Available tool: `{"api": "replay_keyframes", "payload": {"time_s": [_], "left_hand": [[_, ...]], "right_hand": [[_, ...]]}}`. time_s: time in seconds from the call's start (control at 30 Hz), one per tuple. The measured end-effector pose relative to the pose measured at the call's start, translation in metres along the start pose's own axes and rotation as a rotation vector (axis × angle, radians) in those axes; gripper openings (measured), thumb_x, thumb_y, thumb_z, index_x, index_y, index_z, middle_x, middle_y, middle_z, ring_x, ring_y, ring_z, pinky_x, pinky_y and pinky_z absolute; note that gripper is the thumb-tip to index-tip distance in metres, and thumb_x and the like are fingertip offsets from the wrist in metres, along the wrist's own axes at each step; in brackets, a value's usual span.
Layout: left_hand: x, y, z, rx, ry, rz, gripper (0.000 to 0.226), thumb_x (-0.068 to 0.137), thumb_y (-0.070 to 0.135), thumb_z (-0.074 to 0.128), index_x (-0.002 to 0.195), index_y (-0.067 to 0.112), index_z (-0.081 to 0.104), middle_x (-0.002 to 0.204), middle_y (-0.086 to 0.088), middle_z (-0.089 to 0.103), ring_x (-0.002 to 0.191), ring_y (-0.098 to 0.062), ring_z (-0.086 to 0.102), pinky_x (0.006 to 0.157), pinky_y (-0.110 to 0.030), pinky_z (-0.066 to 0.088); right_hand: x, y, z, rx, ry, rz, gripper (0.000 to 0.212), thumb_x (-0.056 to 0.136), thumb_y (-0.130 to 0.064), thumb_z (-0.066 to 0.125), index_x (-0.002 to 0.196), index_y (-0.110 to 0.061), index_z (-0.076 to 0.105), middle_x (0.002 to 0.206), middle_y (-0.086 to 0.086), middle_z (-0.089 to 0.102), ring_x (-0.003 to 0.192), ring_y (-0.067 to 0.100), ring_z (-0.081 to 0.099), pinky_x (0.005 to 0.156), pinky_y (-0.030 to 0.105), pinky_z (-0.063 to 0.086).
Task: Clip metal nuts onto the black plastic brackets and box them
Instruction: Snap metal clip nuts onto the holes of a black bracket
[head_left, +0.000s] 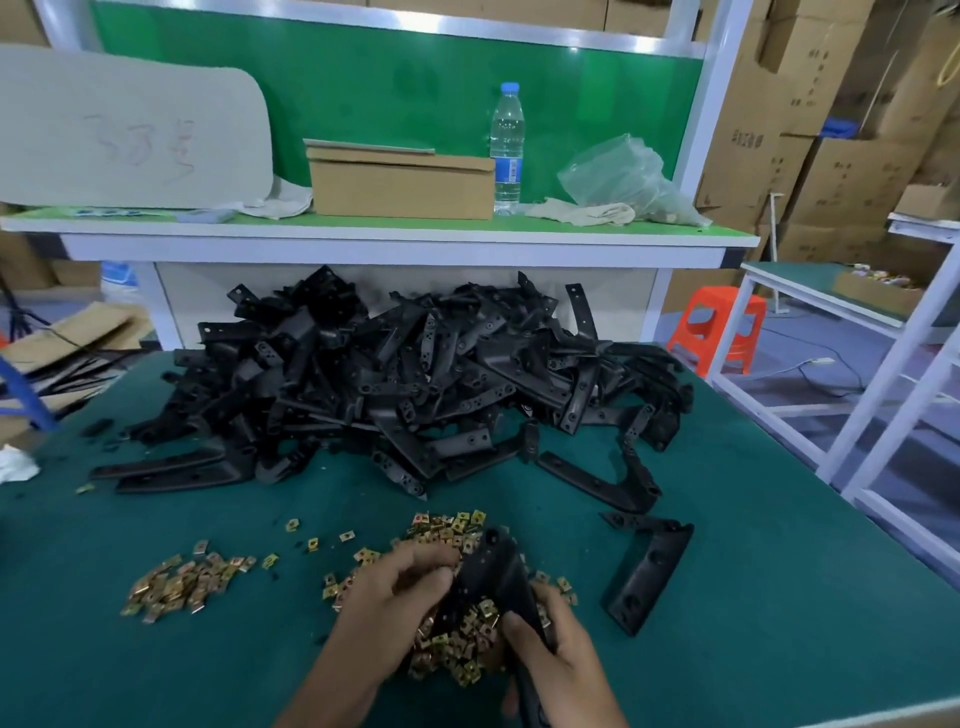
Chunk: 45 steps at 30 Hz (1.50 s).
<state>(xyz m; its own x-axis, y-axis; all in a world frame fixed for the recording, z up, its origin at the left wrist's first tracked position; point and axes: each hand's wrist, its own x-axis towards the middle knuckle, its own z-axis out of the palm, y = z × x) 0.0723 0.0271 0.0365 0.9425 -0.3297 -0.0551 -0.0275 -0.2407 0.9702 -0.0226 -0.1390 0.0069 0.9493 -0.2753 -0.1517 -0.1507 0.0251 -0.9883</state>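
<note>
Right hand (556, 660) grips bracket (493, 577) over nuts (462, 649) near table (779, 691) edge.

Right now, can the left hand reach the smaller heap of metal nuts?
Probably yes: only bare mat lies between the left hand and the smaller heap of nuts, though it is busy at the bracket.

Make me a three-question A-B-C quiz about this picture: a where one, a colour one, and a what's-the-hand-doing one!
1. Where is the water bottle? A on the floor; B on the bench, right of the cardboard box; C under the table.
2. What colour is the stool? A blue; B orange; C white.
3. What is the right hand doing? A gripping a black bracket; B lying flat; C waving.
Answers: 1B, beside the box; 2B, bright orange; 3A, its grip wraps the bracket.
</note>
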Motion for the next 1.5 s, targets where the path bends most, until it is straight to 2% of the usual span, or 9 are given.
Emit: {"api": "replay_keyframes", "payload": {"time_s": [0.13, 0.27, 0.47, 0.6, 0.77, 0.9, 1.13, 1.37, 1.5], "left_hand": [[-0.006, 0.002, 0.0, -0.052, -0.015, -0.009, 0.032, 0.096, 0.018, 0.067, 0.093, 0.048, 0.075, 0.1, 0.025, 0.072, 0.094, 0.008, 0.065, 0.082, -0.016, 0.05], [-0.007, 0.003, -0.001, -0.135, 0.011, -0.036, 0.021, 0.092, 0.019, 0.071, 0.093, 0.04, 0.076, 0.096, 0.017, 0.073, 0.091, 0.0, 0.068, 0.072, -0.013, 0.05], [-0.012, 0.002, -0.003, -0.204, -0.045, -0.027, 0.03, 0.1, 0.017, 0.06, 0.105, 0.042, 0.076, 0.109, 0.024, 0.072, 0.106, 0.009, 0.062, 0.089, -0.016, 0.047], [-0.012, -0.003, 0.0, -0.199, -0.042, -0.063, 0.026, 0.102, 0.018, 0.057, 0.095, 0.038, 0.074, 0.094, 0.007, 0.07, 0.094, -0.011, 0.064, 0.085, -0.027, 0.051], [-0.015, 0.0, -0.001, -0.173, -0.085, -0.057, 0.034, 0.103, 0.015, 0.054, 0.099, 0.04, 0.076, 0.101, 0.01, 0.075, 0.095, -0.004, 0.068, 0.076, -0.016, 0.05], [-0.019, 0.003, -0.004, -0.257, -0.142, -0.09, 0.027, 0.1, 0.011, 0.058, 0.107, 0.028, 0.077, 0.107, 0.008, 0.076, 0.1, -0.003, 0.069, 0.075, -0.01, 0.05], [-0.016, -0.001, -0.015, -0.138, -0.154, -0.038, 0.027, 0.095, 0.015, 0.066, 0.102, 0.04, 0.073, 0.096, 0.01, 0.071, 0.094, -0.005, 0.067, 0.081, -0.018, 0.05], [-0.012, -0.003, -0.015, -0.193, -0.187, -0.041, 0.022, 0.094, 0.014, 0.066, 0.099, 0.034, 0.074, 0.092, 0.004, 0.071, 0.083, -0.011, 0.068, 0.071, -0.024, 0.054], [-0.011, -0.002, -0.016, -0.165, -0.2, -0.04, 0.02, 0.089, 0.022, 0.07, 0.101, 0.037, 0.073, 0.093, 0.002, 0.07, 0.085, -0.014, 0.068, 0.078, -0.029, 0.055]], "right_hand": [[0.001, 0.001, -0.002, 0.077, -0.036, 0.047, 0.021, 0.098, -0.022, 0.066, 0.119, -0.023, 0.065, 0.082, 0.026, 0.071, 0.056, 0.03, 0.064, 0.051, 0.029, 0.049], [0.005, 0.005, -0.006, 0.061, -0.046, 0.01, 0.027, 0.097, -0.024, 0.066, 0.124, -0.025, 0.064, 0.084, 0.022, 0.074, 0.059, 0.033, 0.066, 0.058, 0.037, 0.054], [0.004, 0.007, -0.005, 0.141, -0.087, -0.011, 0.031, 0.086, -0.033, 0.07, 0.116, -0.031, 0.068, 0.077, 0.029, 0.07, 0.048, 0.032, 0.061, 0.047, 0.033, 0.052], [0.005, 0.01, -0.007, 0.147, -0.112, -0.029, 0.025, 0.086, -0.034, 0.07, 0.111, -0.036, 0.07, 0.076, 0.03, 0.069, 0.047, 0.032, 0.06, 0.047, 0.032, 0.051], [0.006, 0.013, -0.008, 0.137, -0.119, -0.045, 0.021, 0.087, -0.036, 0.069, 0.107, -0.044, 0.07, 0.076, 0.029, 0.069, 0.049, 0.033, 0.059, 0.047, 0.032, 0.05], [0.007, 0.013, -0.009, 0.134, -0.119, -0.056, 0.022, 0.087, -0.036, 0.068, 0.107, -0.043, 0.07, 0.074, 0.029, 0.068, 0.047, 0.032, 0.058, 0.045, 0.029, 0.047], [0.011, 0.018, -0.01, 0.094, -0.139, -0.054, 0.023, 0.096, -0.027, 0.064, 0.11, -0.045, 0.069, 0.072, 0.027, 0.068, 0.046, 0.03, 0.056, 0.045, 0.028, 0.046], [0.012, 0.019, -0.013, 0.063, -0.156, -0.061, 0.026, 0.1, -0.024, 0.061, 0.118, -0.041, 0.067, 0.072, 0.027, 0.067, 0.046, 0.029, 0.054, 0.047, 0.029, 0.045], [0.01, 0.017, -0.011, -0.017, -0.162, -0.06, 0.027, 0.103, -0.023, 0.058, 0.124, -0.038, 0.062, 0.071, 0.024, 0.066, 0.049, 0.028, 0.054, 0.05, 0.03, 0.044]]}}
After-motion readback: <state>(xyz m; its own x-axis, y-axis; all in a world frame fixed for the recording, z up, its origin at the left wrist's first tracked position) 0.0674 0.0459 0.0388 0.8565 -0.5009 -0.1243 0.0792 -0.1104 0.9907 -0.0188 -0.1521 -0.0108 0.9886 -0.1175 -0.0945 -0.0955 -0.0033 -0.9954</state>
